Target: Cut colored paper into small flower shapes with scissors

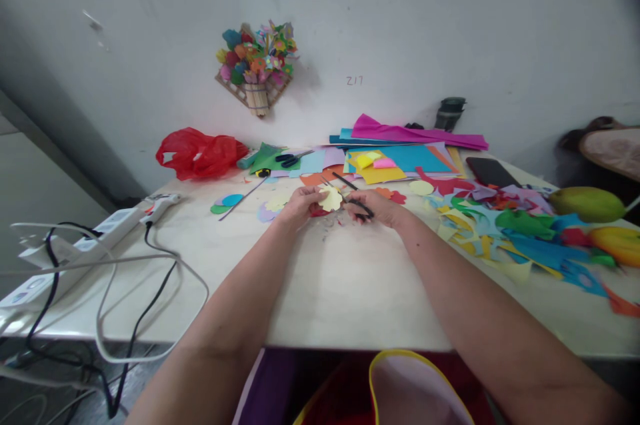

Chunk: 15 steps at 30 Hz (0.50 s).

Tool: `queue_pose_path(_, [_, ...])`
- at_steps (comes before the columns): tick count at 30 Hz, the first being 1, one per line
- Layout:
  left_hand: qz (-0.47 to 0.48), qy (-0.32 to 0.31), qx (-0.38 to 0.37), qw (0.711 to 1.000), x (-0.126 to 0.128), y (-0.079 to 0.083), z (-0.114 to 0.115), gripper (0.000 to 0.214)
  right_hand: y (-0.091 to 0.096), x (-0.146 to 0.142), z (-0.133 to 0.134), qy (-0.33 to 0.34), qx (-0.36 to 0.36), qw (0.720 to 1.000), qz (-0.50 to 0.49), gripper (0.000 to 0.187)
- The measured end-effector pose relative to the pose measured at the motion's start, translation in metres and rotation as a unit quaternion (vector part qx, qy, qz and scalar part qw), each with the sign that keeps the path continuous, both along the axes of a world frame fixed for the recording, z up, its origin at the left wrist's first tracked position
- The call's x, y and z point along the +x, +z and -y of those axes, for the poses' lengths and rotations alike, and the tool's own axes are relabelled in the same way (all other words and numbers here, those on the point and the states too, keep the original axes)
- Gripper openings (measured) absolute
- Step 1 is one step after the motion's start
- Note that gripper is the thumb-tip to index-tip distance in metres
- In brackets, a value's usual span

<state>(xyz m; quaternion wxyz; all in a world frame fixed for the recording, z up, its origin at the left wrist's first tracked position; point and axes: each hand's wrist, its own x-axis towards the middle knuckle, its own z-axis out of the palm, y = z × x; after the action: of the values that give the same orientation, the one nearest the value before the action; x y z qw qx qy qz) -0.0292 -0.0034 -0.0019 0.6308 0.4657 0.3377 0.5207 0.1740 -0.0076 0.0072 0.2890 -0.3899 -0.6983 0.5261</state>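
My left hand [299, 203] pinches a pale yellow flower-shaped paper cutout [331, 199] over the middle of the table. My right hand [376, 205] is closed round the black handles of a pair of scissors [350, 192], whose blades reach toward the cutout's edge. Small paper snippets lie on the table just below both hands.
Stacked coloured paper sheets [400, 148] lie at the back, with a second pair of scissors [291, 158] and a red plastic bag [197, 153]. Paper scraps [505, 228], a black phone [490, 173] and mangoes [587, 203] sit right. Power strips and cables [90, 248] crowd the left edge.
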Motion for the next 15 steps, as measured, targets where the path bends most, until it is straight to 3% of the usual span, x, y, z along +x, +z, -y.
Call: queue_pose_path(15, [-0.001, 0.012, 0.002, 1.0, 0.0015, 0.0019, 0.0022, 0.032, 0.0003, -0.0031, 0.0002, -0.009, 0.001, 1.0, -0.012, 0.02])
